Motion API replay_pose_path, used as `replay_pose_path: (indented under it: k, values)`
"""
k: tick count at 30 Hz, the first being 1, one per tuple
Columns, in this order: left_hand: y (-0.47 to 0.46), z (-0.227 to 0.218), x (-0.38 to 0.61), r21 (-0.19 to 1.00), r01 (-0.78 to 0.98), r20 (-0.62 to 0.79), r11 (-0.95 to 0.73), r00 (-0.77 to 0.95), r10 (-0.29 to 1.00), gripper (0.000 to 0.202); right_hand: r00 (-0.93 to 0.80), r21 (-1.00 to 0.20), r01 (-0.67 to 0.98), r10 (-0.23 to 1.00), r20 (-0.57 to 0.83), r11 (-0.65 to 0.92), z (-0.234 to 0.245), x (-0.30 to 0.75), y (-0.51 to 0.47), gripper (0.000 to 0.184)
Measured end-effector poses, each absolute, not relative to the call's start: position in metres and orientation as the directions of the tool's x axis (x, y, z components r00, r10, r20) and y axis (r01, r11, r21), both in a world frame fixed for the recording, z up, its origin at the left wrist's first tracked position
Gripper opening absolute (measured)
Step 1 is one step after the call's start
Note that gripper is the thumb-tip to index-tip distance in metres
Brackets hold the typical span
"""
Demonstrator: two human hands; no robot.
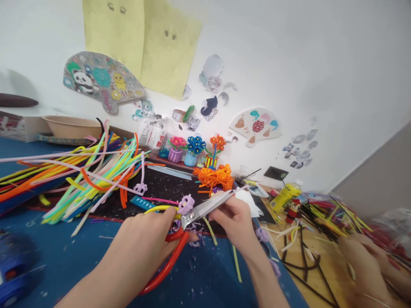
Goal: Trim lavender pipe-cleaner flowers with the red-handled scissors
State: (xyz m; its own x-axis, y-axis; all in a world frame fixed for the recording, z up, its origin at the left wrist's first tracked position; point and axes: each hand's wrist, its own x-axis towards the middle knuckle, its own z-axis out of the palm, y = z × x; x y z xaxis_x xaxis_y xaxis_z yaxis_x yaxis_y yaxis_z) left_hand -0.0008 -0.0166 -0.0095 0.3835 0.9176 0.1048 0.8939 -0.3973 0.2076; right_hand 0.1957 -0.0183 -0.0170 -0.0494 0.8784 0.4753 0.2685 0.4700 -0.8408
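Note:
My left hand [144,233] is closed around a pair of scissors [208,208] with red handles, one loop hanging below the hand. The metal blades point up and right. A small lilac flower [186,204] sits by my left thumb at the scissors' pivot. A yellow curved piece [160,208] shows above that hand; whether it is gripped I cannot tell. My right hand [233,216] is closed in a pinch beside the blade tips, and what its fingers hold is hidden behind the blades. Another lilac flower [140,188] on a stem lies to the left.
Coloured fuzzy stems [96,175] are heaped at the left on the blue table [96,273]. Orange flowers [215,176] are piled behind my hands, near small potted flowers [190,152]. A yellow bottle [286,196] stands right. Another person's hands [366,265] are at far right.

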Motion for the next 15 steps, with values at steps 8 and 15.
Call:
replay_pose_path:
  k: [8, 15]
  values:
    - [-0.0169, -0.0076, -0.0017, 0.262, 0.875, 0.146, -0.408, 0.382, 0.913, 0.036, -0.018, -0.845, 0.248, 0.874, 0.486, 0.474, -0.0167, 0.1942, -0.0162, 0.004]
    - [-0.0105, -0.0111, -0.0053, 0.566, 0.721, 0.119, -0.399, 0.408, 0.905, 0.035, 0.139, -0.884, 0.221, 0.883, 0.448, 0.413, -0.0166, 0.1966, -0.0115, 0.010]
